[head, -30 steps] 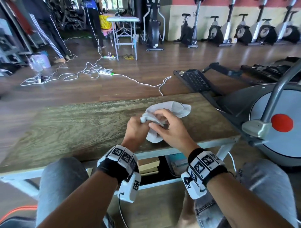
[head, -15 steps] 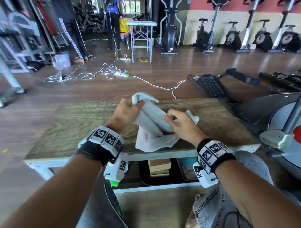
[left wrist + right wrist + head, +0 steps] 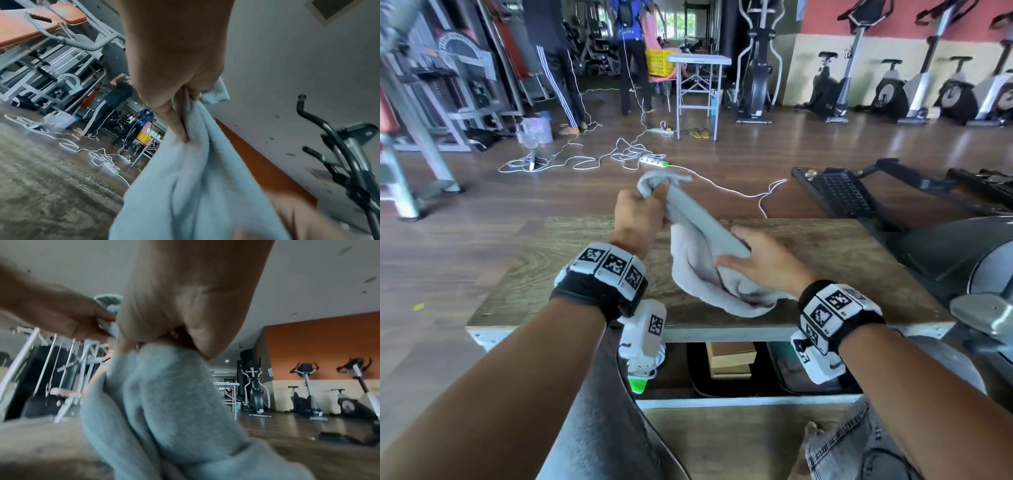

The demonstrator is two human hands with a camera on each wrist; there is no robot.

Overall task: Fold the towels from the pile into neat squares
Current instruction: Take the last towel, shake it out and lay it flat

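One light grey towel point(image 3: 698, 246) hangs stretched and bunched between my hands above the wooden table point(image 3: 544, 274); its lower end sags onto the tabletop near the front edge. My left hand point(image 3: 654, 202) grips the towel's upper end, raised over the table's far edge; the left wrist view shows the fingers point(image 3: 176, 126) curled round the cloth point(image 3: 195, 178). My right hand point(image 3: 736, 250) holds the towel's middle lower down, its fingers buried in the folds point(image 3: 164, 402). No other towels or pile show in these views.
A large exercise machine point(image 3: 962, 260) stands close against the table's right side. Boxes point(image 3: 729, 356) sit on the shelf under the table. White cables and a power strip point(image 3: 650, 159) lie on the floor beyond. Two people point(image 3: 633, 51) stand far back by a white table point(image 3: 698, 61).
My left hand has lifted the towel's end up and away from me, pulling it off the table. The right hand has slid down the cloth toward the right.
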